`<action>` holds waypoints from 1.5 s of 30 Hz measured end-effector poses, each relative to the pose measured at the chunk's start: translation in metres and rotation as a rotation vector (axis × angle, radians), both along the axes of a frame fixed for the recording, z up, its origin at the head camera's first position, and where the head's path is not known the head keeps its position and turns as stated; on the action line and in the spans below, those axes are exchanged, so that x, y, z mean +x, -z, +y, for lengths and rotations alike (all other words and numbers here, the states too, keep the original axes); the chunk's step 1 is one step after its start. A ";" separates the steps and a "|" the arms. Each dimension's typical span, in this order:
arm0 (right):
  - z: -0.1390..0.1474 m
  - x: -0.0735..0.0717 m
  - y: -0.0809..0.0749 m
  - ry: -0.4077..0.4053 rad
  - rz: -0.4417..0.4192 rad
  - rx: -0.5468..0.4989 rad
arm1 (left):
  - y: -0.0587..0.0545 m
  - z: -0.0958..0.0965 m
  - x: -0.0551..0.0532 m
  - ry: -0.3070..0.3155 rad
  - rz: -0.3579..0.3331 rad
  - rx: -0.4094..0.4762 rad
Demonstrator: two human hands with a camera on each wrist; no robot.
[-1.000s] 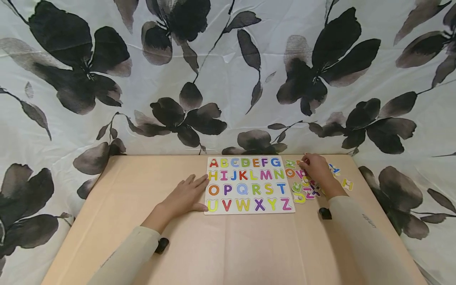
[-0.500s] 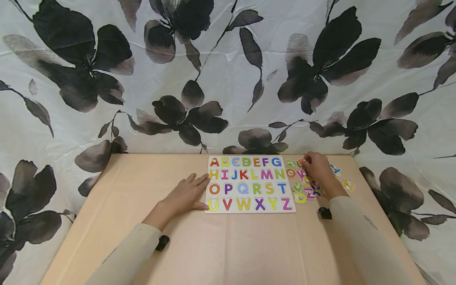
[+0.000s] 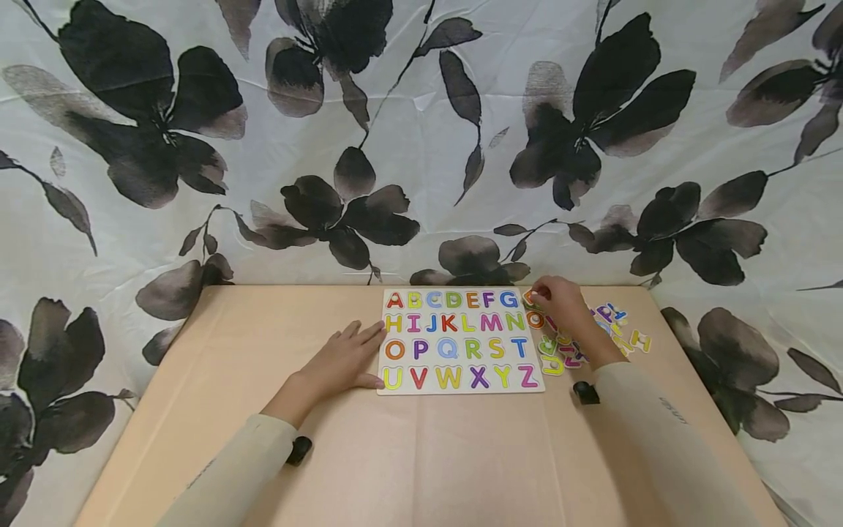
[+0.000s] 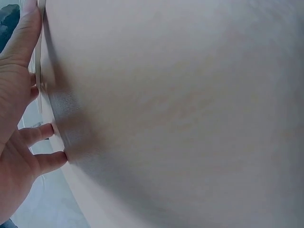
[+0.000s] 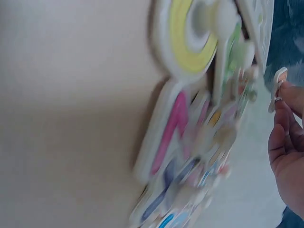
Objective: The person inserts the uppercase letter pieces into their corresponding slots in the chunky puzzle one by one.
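A white alphabet puzzle board with coloured letters A to Z in rows lies at the back of the table. My left hand rests at its left edge, fingers spread and thumb near the bottom corner; in the left wrist view the thumb lies along the board's edge. My right hand is just past the board's top right corner. Between thumb and fingers it pinches an orange letter piece with a white border, lifted off the pile; which letter cannot be told. Loose letter pieces lie under and around that hand.
More knobbed letter pieces spread toward the table's right edge, some overlapping. The peach-coloured table ends at a floral cloth behind it. Small black wrist devices sit under both sleeves.
My right hand has moved left from over the pile toward the board's corner with the orange letter piece, uncovering pieces at the right. The left hand and board stay put.
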State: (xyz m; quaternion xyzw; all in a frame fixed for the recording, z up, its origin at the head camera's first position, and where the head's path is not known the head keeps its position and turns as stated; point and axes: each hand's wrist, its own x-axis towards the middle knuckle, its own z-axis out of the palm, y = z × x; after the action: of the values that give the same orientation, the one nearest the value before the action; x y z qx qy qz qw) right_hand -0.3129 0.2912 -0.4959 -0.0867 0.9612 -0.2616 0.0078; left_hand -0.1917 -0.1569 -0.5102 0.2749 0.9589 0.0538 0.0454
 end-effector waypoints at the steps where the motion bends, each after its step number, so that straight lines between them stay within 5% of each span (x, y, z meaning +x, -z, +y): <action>1: -0.004 -0.001 0.000 -0.011 0.007 0.000 | 0.000 0.000 0.000 0.000 -0.001 0.003; 23: -0.092 -0.021 0.005 -0.154 0.055 0.048 | 0.002 0.001 -0.010 -0.002 0.018 -0.012; 45: -0.111 -0.027 0.017 -0.224 0.057 0.115 | 0.003 0.004 -0.007 -0.031 -0.013 0.017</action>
State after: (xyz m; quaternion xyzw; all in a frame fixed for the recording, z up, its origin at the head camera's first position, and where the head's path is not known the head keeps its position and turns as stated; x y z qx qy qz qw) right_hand -0.3397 0.1797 -0.5130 -0.2003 0.9588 -0.2011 0.0145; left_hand -0.1984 -0.1530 -0.5132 0.2601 0.9622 0.0643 0.0483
